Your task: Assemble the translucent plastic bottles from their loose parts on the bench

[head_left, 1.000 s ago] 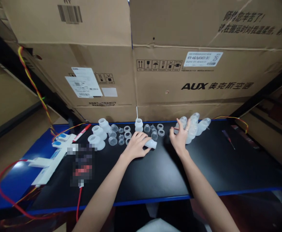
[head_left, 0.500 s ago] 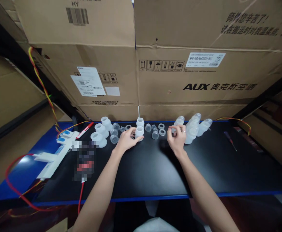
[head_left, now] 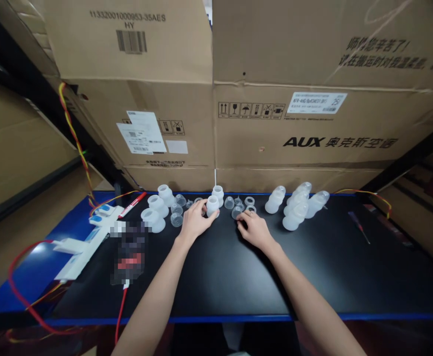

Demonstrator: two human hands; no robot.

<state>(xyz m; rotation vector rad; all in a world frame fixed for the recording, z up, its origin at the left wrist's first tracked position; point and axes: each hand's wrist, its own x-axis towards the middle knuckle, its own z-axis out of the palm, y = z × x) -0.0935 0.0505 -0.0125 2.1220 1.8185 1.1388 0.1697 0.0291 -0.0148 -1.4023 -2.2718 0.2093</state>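
Note:
My left hand (head_left: 195, 220) is closed around a small open-topped translucent bottle (head_left: 213, 204), which stands upright on the black table. Just behind it is another open bottle (head_left: 218, 194). My right hand (head_left: 256, 228) reaches low over the table with bent fingers, its fingertips at a clear dome cap (head_left: 237, 212); the fingers partly hide the contact. Near that cap lie a second clear dome cap (head_left: 229, 202), a small nipple-like piece (head_left: 237, 200) and a translucent ring (head_left: 250, 201). Another ring is partly behind my right hand.
Several open bottles (head_left: 157, 205) and clear caps (head_left: 176, 219) stand on the left. Capped bottles (head_left: 294, 215) stand on the right, with a screwdriver (head_left: 360, 228) beyond. A power strip (head_left: 86, 244) and red marker (head_left: 133, 204) lie far left. Cardboard boxes (head_left: 253, 163) wall the back.
My right hand has moved left and down from beside the capped bottles to the clear dome cap. A capped bottle now stands uncovered there. My left hand stays at its bottle; the view has tilted up.

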